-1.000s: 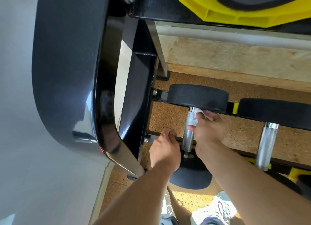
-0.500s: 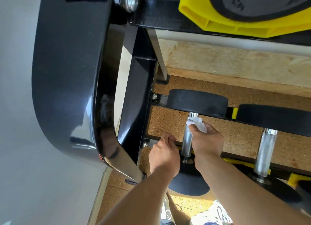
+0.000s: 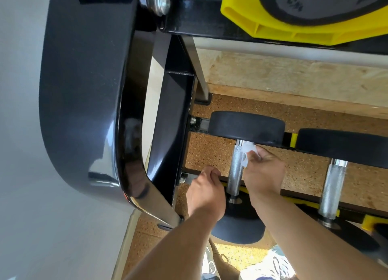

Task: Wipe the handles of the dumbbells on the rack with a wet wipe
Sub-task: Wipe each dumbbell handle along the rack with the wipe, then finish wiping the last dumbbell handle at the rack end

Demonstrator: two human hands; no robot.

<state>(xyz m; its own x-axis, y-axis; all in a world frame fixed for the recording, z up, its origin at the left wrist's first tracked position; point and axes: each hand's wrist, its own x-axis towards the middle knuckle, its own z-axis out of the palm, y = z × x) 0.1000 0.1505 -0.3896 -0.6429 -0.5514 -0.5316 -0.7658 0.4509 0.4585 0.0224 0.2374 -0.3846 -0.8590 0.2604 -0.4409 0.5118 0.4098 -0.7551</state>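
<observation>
Nearest the camera, shoes [image 3: 270,267] are seen at the bottom edge on the cork floor [image 3: 210,151]. Two bare forearms reach up from there toward the lowest shelf of the rack [image 3: 172,137].

The left hand [image 3: 205,193] is curled into a loose fist, its fingers folded over the front rail [image 3: 189,178] of the shelf, just left of the dumbbell [image 3: 247,126]. Nothing else is held in it.

The right hand [image 3: 264,174] is placed just right of the handle [image 3: 235,170]. A crumpled white wipe [image 3: 247,151] is pinched between its thumb and fingers and is pressed against the upper right side of the handle, close under the far black head. The fingertips are partly hidden by the wipe, so how many of them grip it cannot be told.

The handle is a knurled silver bar running away from the camera, its near black head [image 3: 237,229] lying below the rail and partly covered by the hands. A second dumbbell [image 3: 344,145] is set beside it on the right, well apart from both hands, with its own knurled handle untouched.

Farther off, a wooden board [image 3: 294,78] is seen behind the shelf. Above, a yellow cradle [image 3: 273,28] carrying a dark weight is fixed to the upper shelf, beside a large bolt [image 3: 159,0].
</observation>
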